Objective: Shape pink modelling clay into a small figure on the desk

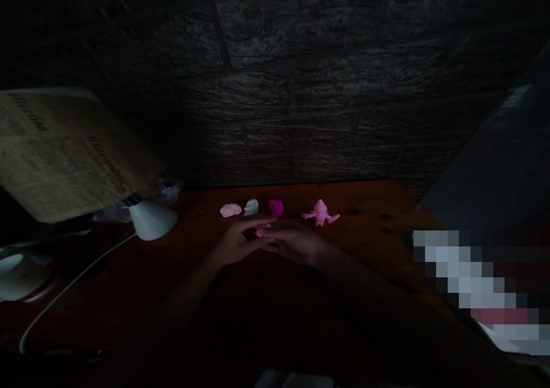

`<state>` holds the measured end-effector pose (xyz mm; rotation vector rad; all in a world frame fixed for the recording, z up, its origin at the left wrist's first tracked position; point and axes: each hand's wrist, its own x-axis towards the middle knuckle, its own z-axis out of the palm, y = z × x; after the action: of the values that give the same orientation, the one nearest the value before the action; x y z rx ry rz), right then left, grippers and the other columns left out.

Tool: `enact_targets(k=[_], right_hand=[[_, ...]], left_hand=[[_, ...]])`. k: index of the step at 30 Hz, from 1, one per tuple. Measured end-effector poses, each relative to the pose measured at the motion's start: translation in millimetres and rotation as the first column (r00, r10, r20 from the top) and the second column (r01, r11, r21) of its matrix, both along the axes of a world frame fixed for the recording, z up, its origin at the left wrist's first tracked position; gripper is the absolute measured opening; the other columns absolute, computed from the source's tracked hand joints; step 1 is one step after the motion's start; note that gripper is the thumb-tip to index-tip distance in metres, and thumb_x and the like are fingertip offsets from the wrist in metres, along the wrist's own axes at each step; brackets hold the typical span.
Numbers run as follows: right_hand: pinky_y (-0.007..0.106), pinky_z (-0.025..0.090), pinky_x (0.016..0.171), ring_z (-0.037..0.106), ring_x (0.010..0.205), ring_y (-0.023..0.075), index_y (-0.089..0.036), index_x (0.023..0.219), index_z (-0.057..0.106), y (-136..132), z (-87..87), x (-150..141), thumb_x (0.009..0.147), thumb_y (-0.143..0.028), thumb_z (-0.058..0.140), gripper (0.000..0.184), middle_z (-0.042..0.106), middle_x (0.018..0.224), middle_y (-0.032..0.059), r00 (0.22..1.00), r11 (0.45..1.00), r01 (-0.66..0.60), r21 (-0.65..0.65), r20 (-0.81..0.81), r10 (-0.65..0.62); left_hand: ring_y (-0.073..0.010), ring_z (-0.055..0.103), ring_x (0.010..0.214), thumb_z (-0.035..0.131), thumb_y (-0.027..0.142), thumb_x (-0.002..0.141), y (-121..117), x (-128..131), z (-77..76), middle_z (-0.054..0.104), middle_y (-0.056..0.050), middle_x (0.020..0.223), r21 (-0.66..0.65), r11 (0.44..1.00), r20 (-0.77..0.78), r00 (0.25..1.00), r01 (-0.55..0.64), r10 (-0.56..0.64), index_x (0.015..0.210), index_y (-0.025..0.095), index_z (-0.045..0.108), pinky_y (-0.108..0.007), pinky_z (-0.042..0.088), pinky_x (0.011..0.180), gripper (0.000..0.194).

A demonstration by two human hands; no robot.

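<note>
Both hands meet over the wooden table, pinching a small piece of pink modelling clay [261,230] between their fingertips. My left hand [235,243] comes in from the left, its thumb and fingers closed on the clay. From the other side, my right hand [296,242] grips the same piece, its lower fingers curled beneath. Just beyond them lie a pale pink clay lump [231,210], a white clay lump [251,207] and a magenta clay lump [275,207]. Right of these is a pink clay figure [320,212] with a pointed top and splayed limbs.
A lamp with a newsprint-patterned shade [64,153] and a white cone base [152,219] stands at left, its white cable [77,279] trailing forward. Behind the table [365,204] rises a dark brick-patterned wall [266,90]. A round pale container [19,273] is at far left.
</note>
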<state>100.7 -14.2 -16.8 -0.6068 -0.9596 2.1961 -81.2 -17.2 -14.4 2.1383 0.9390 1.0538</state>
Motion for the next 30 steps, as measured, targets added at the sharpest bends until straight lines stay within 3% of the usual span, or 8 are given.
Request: enact_targets(k=[7, 15, 23, 30], right_hand=[[0.031, 0.052, 0.089, 0.065, 0.082, 0.0138, -0.018, 0.079, 0.075, 2, -5.3, -5, 0.052, -0.028, 0.096, 0.035, 0.071, 0.084, 0.0009, 0.998, 0.998, 0.056, 0.037, 0.029, -0.057], [0.030, 0.052, 0.084, 0.063, 0.079, 0.0130, -0.015, 0.075, 0.074, 2, 0.3, -7, 0.052, -0.017, 0.092, 0.029, 0.070, 0.079, 0.0005, 0.985, 0.986, 0.169, 0.013, 0.023, -0.169], [0.030, 0.052, 0.088, 0.064, 0.083, 0.0115, -0.019, 0.082, 0.076, 6, 3.7, -3, 0.057, -0.022, 0.092, 0.030, 0.072, 0.084, -0.0014, 0.998, 0.998, 0.057, 0.001, -0.003, -0.057], [0.032, 0.052, 0.089, 0.066, 0.083, 0.0131, -0.018, 0.078, 0.076, 4, -5.5, -4, 0.049, -0.028, 0.095, 0.036, 0.073, 0.082, -0.0006, 0.990, 0.990, 0.144, 0.009, -0.006, -0.144]], left_hand=[[-0.0229, 0.073, 0.104, 0.078, 0.021, 0.079, -3, 8, -2.2, 0.077, -0.013, 0.113, 0.091, 0.995, -0.024, 0.999, -0.047, 0.049, 0.113, 0.017, 0.075, -0.037, 0.058, 0.094, 0.035], [-0.0228, 0.075, 0.100, 0.075, 0.026, 0.082, 0, 6, -7.6, 0.079, -0.012, 0.110, 0.097, 0.987, -0.036, 0.991, -0.127, 0.131, 0.115, 0.016, 0.075, -0.038, 0.059, 0.093, 0.035], [-0.0231, 0.076, 0.091, 0.074, 0.039, 0.084, 1, 5, -8.0, 0.081, -0.011, 0.100, 0.077, 0.982, -0.005, 0.985, -0.173, 0.174, 0.100, 0.014, 0.079, -0.035, 0.061, 0.086, 0.030], [-0.0212, 0.077, 0.089, 0.074, 0.024, 0.082, 1, 10, -9.8, 0.081, -0.010, 0.101, 0.109, 0.981, 0.002, 0.987, -0.162, 0.163, 0.109, 0.015, 0.078, -0.031, 0.062, 0.081, 0.029]])
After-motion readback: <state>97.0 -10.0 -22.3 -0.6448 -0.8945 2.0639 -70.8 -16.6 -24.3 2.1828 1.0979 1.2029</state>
